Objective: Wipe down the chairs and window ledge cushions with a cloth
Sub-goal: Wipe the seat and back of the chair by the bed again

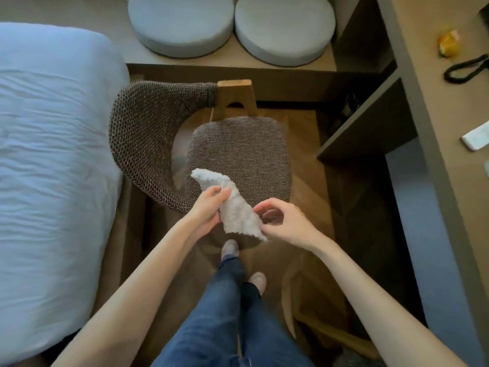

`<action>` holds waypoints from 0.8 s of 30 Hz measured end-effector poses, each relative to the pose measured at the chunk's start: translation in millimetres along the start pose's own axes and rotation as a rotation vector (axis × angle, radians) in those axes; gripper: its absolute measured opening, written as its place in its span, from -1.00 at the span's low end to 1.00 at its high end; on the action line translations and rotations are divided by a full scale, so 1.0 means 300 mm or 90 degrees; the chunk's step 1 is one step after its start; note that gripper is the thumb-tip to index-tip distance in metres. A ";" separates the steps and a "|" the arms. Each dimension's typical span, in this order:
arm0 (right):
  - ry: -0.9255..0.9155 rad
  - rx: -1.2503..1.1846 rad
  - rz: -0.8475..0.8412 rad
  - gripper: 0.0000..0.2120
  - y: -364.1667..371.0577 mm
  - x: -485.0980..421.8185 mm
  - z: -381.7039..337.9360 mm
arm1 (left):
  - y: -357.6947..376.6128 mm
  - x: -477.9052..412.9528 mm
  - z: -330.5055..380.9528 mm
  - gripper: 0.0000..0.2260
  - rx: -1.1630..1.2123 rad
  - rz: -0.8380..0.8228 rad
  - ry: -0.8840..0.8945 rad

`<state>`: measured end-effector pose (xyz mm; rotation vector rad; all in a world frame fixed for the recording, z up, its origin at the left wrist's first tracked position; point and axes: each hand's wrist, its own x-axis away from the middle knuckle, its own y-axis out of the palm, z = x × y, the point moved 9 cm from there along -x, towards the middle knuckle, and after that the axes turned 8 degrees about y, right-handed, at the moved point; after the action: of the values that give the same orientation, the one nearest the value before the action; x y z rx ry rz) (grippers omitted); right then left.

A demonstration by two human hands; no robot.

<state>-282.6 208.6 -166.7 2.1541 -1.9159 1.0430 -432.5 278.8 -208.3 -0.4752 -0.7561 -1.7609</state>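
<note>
Grips the upper part of the white cloth (pixel 234 207) with the left hand (pixel 207 207); pinches its lower corner with the right hand (pixel 287 221). Holds it at frame centre, over the near edge of the woven chair (pixel 238 149). At top centre, two round grey cushions (pixel 181 25) side by side on the window ledge (pixel 230 58). Along the left edge, a bed (pixel 53 154).

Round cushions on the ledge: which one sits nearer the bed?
The left cushion, beside the bed; the right cushion lies nearer the desk.
</note>
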 end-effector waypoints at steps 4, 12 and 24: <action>-0.003 -0.037 -0.087 -0.57 0.020 -0.069 -0.040 | -0.017 -0.083 0.031 -0.68 0.065 0.031 -0.021; -0.005 -0.056 0.005 -0.67 -0.110 -0.280 -0.121 | 0.065 -0.257 0.130 -0.68 0.173 -0.006 -0.044; -0.118 0.060 -0.046 -0.91 -0.251 -0.615 -0.240 | 0.039 -0.387 0.237 -0.57 0.248 0.116 0.077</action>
<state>-243.5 416.4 -180.4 2.4312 -1.8806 0.9720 -388.9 406.3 -230.0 -0.1664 -0.9140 -1.4147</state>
